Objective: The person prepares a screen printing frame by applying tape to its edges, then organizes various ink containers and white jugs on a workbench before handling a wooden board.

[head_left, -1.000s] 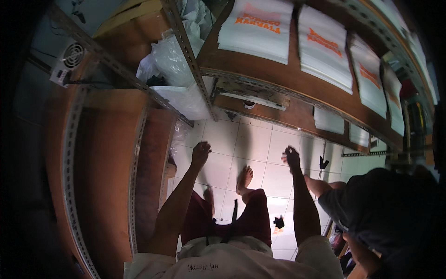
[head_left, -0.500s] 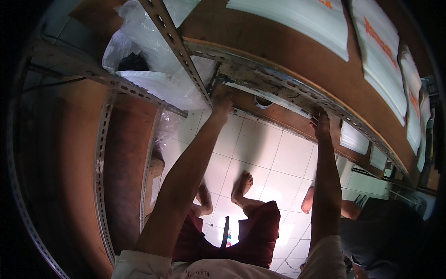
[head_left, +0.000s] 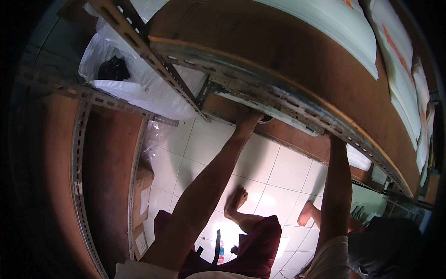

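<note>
My left hand (head_left: 248, 117) reaches onto the lower brown shelf board (head_left: 290, 133), beside a round, ring-like thing (head_left: 266, 119). Its fingers are in shadow, so their grip does not show. My right hand (head_left: 336, 142) goes in beneath the metal edge of the upper shelf (head_left: 260, 74), which hides its fingers. Between the two hands, a long, flat, pale thing with a worn dark edge (head_left: 297, 124) lies under the upper shelf; I cannot tell its kind.
Stacks of white sheets or bags (head_left: 334, 32) lie on the upper shelf. A slotted metal post (head_left: 158, 65) stands left, by a clear plastic bag (head_left: 139, 93). Cardboard boxes (head_left: 141, 195) sit lower left. Another person's foot (head_left: 306, 214) is at right on the tiled floor.
My left hand has moved right along the lower shelf, away from the post. My right hand has gone further under the upper shelf edge. The view has come closer to the shelf.
</note>
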Demonstrator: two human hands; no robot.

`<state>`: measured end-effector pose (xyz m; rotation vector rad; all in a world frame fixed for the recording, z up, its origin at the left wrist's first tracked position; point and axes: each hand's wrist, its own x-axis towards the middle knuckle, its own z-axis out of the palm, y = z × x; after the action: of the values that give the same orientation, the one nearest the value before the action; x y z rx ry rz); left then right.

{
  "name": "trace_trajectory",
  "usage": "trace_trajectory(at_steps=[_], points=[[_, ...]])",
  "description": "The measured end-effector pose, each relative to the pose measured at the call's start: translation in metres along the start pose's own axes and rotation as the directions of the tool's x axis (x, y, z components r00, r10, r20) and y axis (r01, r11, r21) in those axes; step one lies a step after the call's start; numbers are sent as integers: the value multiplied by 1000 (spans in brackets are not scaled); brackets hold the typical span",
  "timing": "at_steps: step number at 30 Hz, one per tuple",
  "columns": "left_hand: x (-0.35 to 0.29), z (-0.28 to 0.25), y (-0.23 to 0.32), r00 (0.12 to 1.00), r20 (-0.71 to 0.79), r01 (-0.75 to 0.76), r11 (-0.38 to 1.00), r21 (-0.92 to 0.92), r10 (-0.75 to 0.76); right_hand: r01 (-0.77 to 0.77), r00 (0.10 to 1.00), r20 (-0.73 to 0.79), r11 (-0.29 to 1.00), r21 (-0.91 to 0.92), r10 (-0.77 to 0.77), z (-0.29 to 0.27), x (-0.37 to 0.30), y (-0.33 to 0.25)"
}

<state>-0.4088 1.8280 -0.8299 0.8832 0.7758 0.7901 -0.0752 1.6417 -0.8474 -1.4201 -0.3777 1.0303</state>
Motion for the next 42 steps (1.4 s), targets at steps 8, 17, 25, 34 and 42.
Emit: trace_trajectory(at_steps=[8,17,25,34,42], points=[[-1,-14,-36,911,58,-318,604,731,409,0,999,-49,1000,-1,0,-1,1,5],[-21,-19,30,995,99,32,953,-302,-2,-2,996,-88,1000,0,2,-6,-16,21],[-61,-54,65,931,186,338,933,-125,-312,22,993,-115,1000,-2,-22,-1,-63,48],[-186,-60,124,873,39,486,874,-3,-486,124,986,-63,941,-315,-151,55,-257,71],[-320,-131,211,702,100,703,709,66,-705,-61,883,-450,982,178,136,184,-486,31]])
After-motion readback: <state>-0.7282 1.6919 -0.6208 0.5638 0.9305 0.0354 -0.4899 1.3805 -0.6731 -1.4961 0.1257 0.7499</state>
